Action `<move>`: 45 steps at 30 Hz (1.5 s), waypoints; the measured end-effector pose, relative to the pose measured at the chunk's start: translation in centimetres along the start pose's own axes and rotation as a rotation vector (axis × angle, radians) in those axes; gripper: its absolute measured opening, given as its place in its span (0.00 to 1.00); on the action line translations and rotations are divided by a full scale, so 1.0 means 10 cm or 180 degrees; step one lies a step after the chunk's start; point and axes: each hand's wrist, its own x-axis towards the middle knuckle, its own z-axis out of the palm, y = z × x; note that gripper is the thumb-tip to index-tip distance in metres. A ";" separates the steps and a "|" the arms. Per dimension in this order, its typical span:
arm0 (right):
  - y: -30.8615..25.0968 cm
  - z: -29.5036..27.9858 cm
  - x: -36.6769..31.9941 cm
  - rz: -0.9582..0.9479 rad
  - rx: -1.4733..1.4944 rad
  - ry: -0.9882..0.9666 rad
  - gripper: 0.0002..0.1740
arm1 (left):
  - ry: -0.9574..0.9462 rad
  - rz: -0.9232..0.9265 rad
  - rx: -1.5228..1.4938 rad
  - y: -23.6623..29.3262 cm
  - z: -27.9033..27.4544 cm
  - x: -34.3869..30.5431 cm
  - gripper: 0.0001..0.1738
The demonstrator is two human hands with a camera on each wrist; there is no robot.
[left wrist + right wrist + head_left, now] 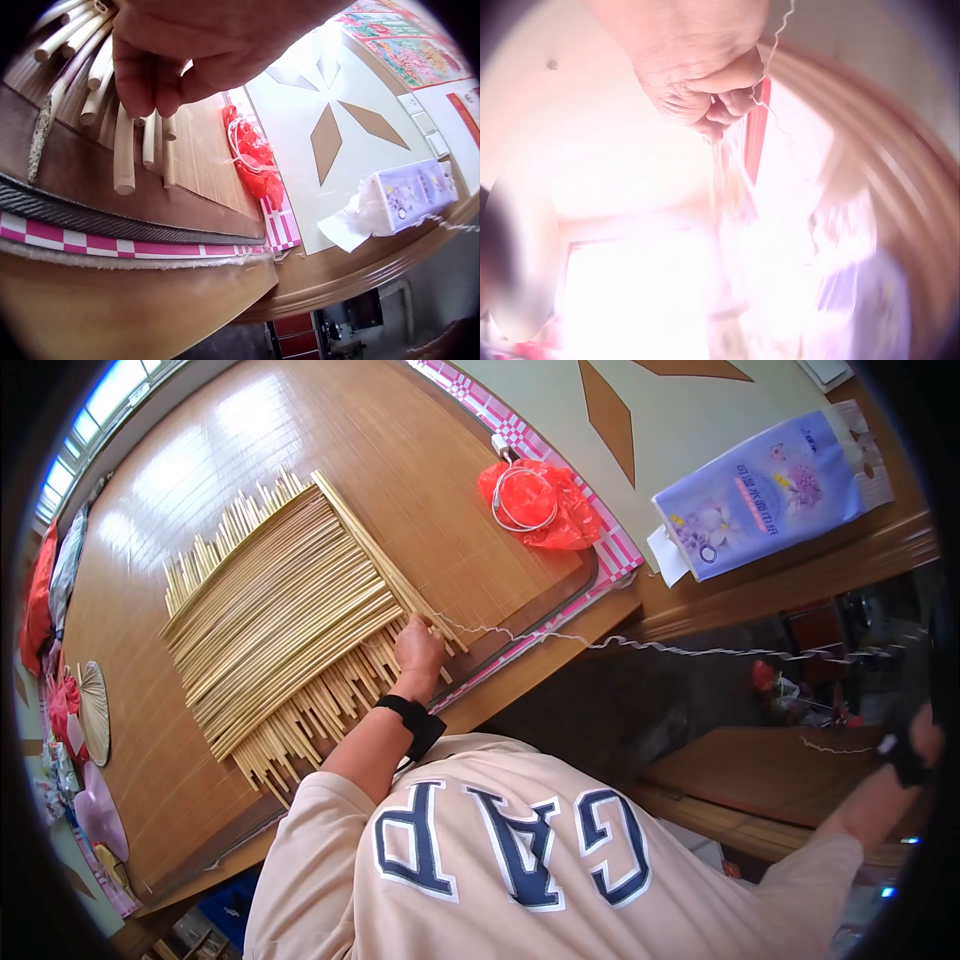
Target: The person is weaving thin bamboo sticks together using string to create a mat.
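A mat of thin wooden sticks (pixel 280 600) lies on the table, with uneven ends along two sides. The left hand (pixel 419 650) is at its near right corner; in the left wrist view the left hand (pixel 191 56) pinches at the sticks (pixel 124 154) with fingers bent down. A twisted white string (pixel 640 646) runs from that corner far to the right. Out at the head view's right edge is the right hand (pixel 928 735), blurred. In the right wrist view the right hand (pixel 705 67) has curled fingers gripping the string (pixel 779 34).
A red plastic bag (pixel 565 510) with a coiled white cable lies on the table (pixel 420 420) beyond the mat. A purple tissue pack (pixel 760 495) is at the right. A hand fan (pixel 94 710) and a pink hat (pixel 100 810) lie along the left edge.
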 end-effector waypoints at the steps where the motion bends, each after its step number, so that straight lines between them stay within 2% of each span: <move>1: 0.09 0.35 -0.35 -0.0041 0.0390 -0.0526 0.07 | -0.0132 0.0064 -0.0160 0.06 -0.11 -0.03 0.11; 2: 0.18 0.69 -0.71 -0.0173 -0.0561 -0.0397 0.02 | -0.0265 0.0128 -0.0318 0.08 -0.17 -0.04 0.10; 3: 0.08 1.06 -1.12 0.0815 0.0620 -0.1025 0.01 | -0.0127 0.0407 -0.0340 0.00 -0.14 -0.02 0.08; 4: 0.08 1.39 -1.44 0.0707 0.0832 -0.1646 0.02 | -0.0130 0.0408 -0.0304 -0.01 -0.22 -0.02 0.08; 5: 0.13 1.74 -1.80 0.0823 0.0870 -0.1897 0.02 | -0.0015 0.0681 -0.0122 0.02 -0.35 -0.03 0.06; 6: 0.04 2.04 -2.09 0.1245 0.1145 -0.2287 0.02 | 0.0099 0.0939 0.0062 0.04 -0.48 -0.03 0.04; 7: 0.11 2.39 -2.45 0.0927 0.1537 -0.2394 0.02 | 0.0072 0.1290 0.0294 0.03 -0.61 0.01 0.04; 8: 0.07 2.70 -2.76 0.0958 0.1707 -0.2499 0.03 | 0.0078 0.1279 0.0333 -0.01 -0.67 0.05 0.04; 10: -0.10 3.19 -3.29 0.1128 0.2110 -0.2663 0.05 | -0.0120 0.2091 0.0725 -0.07 -0.76 0.15 0.08; 11: -0.14 3.43 -3.56 0.0975 0.2095 -0.2774 0.08 | -0.0272 0.2479 0.0932 -0.08 -0.78 0.22 0.13; 12: -0.18 3.64 -3.80 0.0926 0.2070 -0.2872 0.10 | -0.0280 0.2464 0.0957 -0.08 -0.77 0.26 0.13; 14: -0.23 3.98 -4.14 0.0869 0.2063 -0.2980 0.11 | -0.0519 0.2854 0.1358 -0.08 -0.73 0.37 0.17; 15: -0.28 4.08 -4.19 0.0775 0.1870 -0.2919 0.11 | -0.0790 0.2716 0.1455 -0.08 -0.71 0.42 0.19; 18: -0.29 4.18 -4.28 0.0661 0.1535 -0.3097 0.08 | -0.0704 0.2831 0.1434 -0.08 -0.62 0.52 0.20; 20: -0.30 4.15 -4.30 0.0026 0.1148 -0.3319 0.06 | -0.0709 0.2888 0.1486 -0.05 -0.58 0.61 0.21; 22: -0.29 4.09 -4.29 0.0186 0.1163 -0.3335 0.06 | -0.0983 0.2933 0.1680 0.00 -0.57 0.70 0.18; 23: -0.29 4.05 -4.28 0.0322 0.1204 -0.3335 0.06 | -0.0967 0.2959 0.1561 -0.01 -0.51 0.76 0.11; 26: -0.36 3.92 -4.29 0.0588 0.1358 -0.3423 0.06 | -0.1074 0.2935 0.1655 0.10 -0.48 0.86 0.06; 30: -0.44 3.88 -4.41 0.0433 0.1464 -0.3419 0.07 | -0.1183 0.3291 0.1385 0.03 -0.40 1.01 0.06; 32: -0.47 3.91 -4.50 0.0087 0.1749 -0.3479 0.07 | -0.1232 0.3274 0.1288 0.03 -0.37 1.03 0.06; 35: -0.64 3.85 -4.26 0.0288 0.2226 -0.3503 0.07 | -0.1194 0.3272 0.1081 0.04 -0.31 1.03 0.07; 36: -0.69 3.85 -4.20 0.0295 0.2221 -0.3510 0.07 | -0.1204 0.3170 0.0779 0.05 -0.31 1.02 0.09; 38: -0.74 3.89 -4.07 0.0706 0.2446 -0.3315 0.06 | -0.1210 0.3056 0.0480 0.04 -0.34 1.03 0.11; 40: -0.73 3.94 -3.99 0.0891 0.2488 -0.3257 0.06 | -0.0805 0.2250 -0.0435 0.06 -0.49 1.01 0.17; 42: -0.68 3.96 -3.96 0.1069 0.2526 -0.3193 0.06 | -0.0384 0.1983 0.0027 0.00 -0.76 0.96 0.17; 45: -0.64 3.97 -3.94 0.1345 0.2569 -0.3218 0.06 | 0.0051 0.1785 0.0826 -0.39 -0.99 0.88 0.27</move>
